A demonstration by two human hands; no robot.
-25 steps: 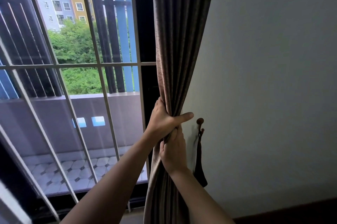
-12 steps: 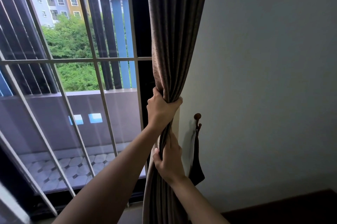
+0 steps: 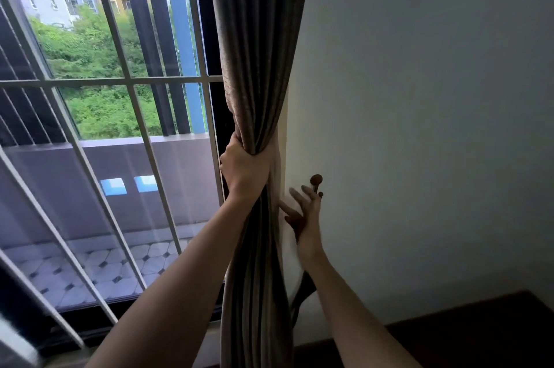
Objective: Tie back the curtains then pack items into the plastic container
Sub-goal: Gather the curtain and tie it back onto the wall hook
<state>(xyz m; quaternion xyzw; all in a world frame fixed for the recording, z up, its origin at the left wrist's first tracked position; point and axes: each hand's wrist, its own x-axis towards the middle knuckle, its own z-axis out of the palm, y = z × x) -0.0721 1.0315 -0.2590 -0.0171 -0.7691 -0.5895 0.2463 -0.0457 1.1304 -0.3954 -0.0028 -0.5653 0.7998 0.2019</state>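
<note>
Starting far left: white window grille (image 3: pixel 129 81) across the glass, tiled balcony floor (image 3: pixel 90 265) below, trees and apartment blocks beyond.

Curtain (image 3: pixel 257 52): grey-brown, gathered into one narrow bunch. It hangs at the right edge of the window, right against the wall corner, and runs from the top of the frame down past the bottom.

Left hand (image 3: pixel 244 171): fist clamped round the bunched curtain at about mid-height, fingers wrapped fully round the folds. Fabric pinches in at the grip and fans out above and below. The forearm comes up from bottom-left.

Right hand (image 3: pixel 305 217): just right of the curtain, off the fabric, fingers straight and spread, holding nothing. Fingertips are up near the wall hook (image 3: pixel 316 179). The hand is motion-blurred, so I cannot tell whether it touches the hook or the wall.

The hook is a dark, round-knobbed peg on the wall (image 3: pixel 419 97), close beside the curtain edge. The dark tieback strap (image 3: pixel 302 289) hangs below it, partly hidden behind the right hand and wrist. Its lower end shows between the curtain and the right forearm.

Bottom right: dark brown surface (image 3: pixel 479 331) against the wall, too dim to identify.
</note>
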